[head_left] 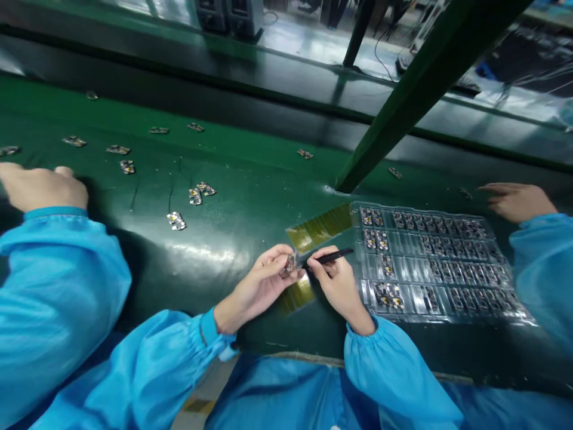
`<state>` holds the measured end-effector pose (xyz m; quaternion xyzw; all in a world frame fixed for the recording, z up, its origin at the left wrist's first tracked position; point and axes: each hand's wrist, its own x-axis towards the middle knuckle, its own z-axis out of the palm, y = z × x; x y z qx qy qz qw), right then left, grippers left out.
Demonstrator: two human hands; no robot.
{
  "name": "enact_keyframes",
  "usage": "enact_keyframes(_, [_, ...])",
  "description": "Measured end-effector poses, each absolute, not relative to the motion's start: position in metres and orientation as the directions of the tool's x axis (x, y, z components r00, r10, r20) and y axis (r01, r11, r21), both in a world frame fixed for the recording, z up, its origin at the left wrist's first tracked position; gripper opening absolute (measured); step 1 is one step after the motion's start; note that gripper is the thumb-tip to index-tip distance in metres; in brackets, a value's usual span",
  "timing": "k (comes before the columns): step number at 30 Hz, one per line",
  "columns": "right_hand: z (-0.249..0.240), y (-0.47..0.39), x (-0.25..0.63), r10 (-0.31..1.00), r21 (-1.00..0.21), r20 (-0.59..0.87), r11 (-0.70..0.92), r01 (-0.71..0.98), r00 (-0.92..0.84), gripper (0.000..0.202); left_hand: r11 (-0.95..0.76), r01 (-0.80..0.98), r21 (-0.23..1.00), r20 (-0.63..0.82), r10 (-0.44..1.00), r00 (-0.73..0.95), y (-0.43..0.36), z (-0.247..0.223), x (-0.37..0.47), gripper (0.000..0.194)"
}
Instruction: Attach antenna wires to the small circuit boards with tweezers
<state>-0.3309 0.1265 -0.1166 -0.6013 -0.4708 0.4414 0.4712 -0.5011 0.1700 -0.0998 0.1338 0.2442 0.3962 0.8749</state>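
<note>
Between the thumb and fingers of my left hand [265, 279] is a small circuit board [289, 263], held just above the green bench. My right hand [336, 285] grips a pair of black tweezers [333, 256], its tip pointing left at the board; whether tip and board touch I cannot tell. Beneath and behind my hands lie a strip of amber film pieces [320, 228] and a second amber strip [297, 294], partly covered by my left hand. Right of my right hand sits a clear plastic tray [409, 254] with rows of small circuit boards.
Several loose boards [176, 221] are scattered over the bench to the left and back. A slanted green post [398, 113] rises behind the tray. A co-worker's hand [49, 186] rests at far left; another person's hand [519, 200] reaches in at right.
</note>
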Motion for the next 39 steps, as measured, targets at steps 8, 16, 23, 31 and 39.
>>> enact_keyframes(8, [-0.119,0.121,-0.32,0.92,-0.986,-0.023,-0.085,0.142,0.39,0.019,0.606,-0.551,0.573,-0.349,0.79,0.505,0.161,-0.11,-0.496,0.026])
enact_keyframes(16, [-0.106,0.103,-0.303,0.892,-0.992,-0.083,-0.115,0.046,0.444,0.023,0.667,-0.269,0.694,-0.344,0.636,0.69,0.177,-0.109,-0.507,0.028])
enact_keyframes(23, [-0.074,0.103,-0.316,0.919,-0.996,-0.083,-0.081,-0.021,0.386,0.017,0.728,-0.212,0.652,-0.275,0.488,0.828,0.198,-0.11,-0.516,0.028])
enact_keyframes(31, [-0.108,0.106,-0.335,0.951,-0.984,-0.174,-0.18,0.002,0.255,0.014,0.743,-0.381,0.55,-0.27,0.59,0.761,0.195,-0.109,-0.518,0.03])
enact_keyframes(39, [-0.114,0.104,-0.332,0.967,-0.979,-0.148,-0.173,0.111,0.206,0.01,0.731,-0.319,0.604,-0.259,0.558,0.789,0.194,-0.118,-0.518,0.034])
